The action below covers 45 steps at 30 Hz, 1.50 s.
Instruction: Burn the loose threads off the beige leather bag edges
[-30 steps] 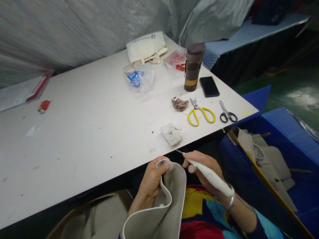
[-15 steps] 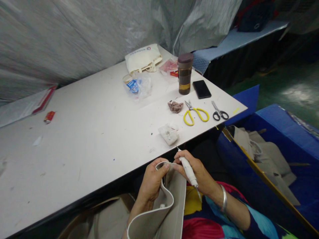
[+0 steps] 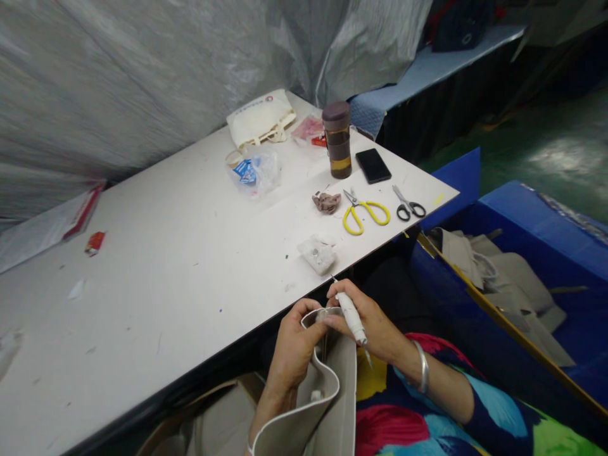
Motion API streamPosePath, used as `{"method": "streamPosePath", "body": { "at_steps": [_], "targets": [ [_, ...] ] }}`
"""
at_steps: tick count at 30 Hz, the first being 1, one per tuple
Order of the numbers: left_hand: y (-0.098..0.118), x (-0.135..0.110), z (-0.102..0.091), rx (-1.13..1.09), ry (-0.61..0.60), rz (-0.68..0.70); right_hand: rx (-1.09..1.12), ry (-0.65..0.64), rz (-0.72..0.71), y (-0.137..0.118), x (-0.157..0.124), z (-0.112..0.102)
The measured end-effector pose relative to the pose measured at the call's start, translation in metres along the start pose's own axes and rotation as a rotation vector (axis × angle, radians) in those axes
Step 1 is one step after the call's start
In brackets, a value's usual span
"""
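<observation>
Holding beige piece (image 3: pixel 344 386), hands (image 3: pixel 291 345) (image 3: pixel 373 323) now together

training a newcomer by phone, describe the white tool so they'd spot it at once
Find the big white table and go to its near edge, where the right hand is. The tool slants across that hand, beside the beige piece. Unlike the yellow scissors on the table, it has one thick white grip with a thin point at each end.

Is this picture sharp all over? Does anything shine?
Head view: whitish glare on the green floor, soft highlights on the silvery sheeting; the dark object at the top is dim and soft; the white tool in the right hand looks fairly clear.
</observation>
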<state>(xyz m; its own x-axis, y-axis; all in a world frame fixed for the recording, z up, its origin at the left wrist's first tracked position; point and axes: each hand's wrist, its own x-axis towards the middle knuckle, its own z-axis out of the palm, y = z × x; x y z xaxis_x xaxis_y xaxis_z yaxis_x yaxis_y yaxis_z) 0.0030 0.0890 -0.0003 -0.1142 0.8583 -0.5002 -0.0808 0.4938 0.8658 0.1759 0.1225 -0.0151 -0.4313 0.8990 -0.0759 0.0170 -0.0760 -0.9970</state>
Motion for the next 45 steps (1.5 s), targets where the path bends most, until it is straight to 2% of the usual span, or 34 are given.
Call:
{"method": "streamPosePath", "body": {
  "at_steps": [11, 19, 29, 45],
  "targets": [
    [0.001, 0.000, 0.003, -0.019, 0.020, 0.005, 0.097, -0.012, -0.023, 0.004, 0.001, -0.001],
    [0.000, 0.001, 0.006, 0.004, 0.039, -0.006, 0.010, 0.010, -0.036, -0.001, -0.001, -0.004],
    [-0.001, 0.002, 0.007, -0.011, -0.011, 0.005, -0.036, 0.068, -0.035, -0.006, -0.004, -0.003],
    [0.003, 0.002, 0.008, 0.076, 0.016, 0.009, -0.037, 0.071, -0.038, -0.006, -0.004, -0.003]
  ]
}}
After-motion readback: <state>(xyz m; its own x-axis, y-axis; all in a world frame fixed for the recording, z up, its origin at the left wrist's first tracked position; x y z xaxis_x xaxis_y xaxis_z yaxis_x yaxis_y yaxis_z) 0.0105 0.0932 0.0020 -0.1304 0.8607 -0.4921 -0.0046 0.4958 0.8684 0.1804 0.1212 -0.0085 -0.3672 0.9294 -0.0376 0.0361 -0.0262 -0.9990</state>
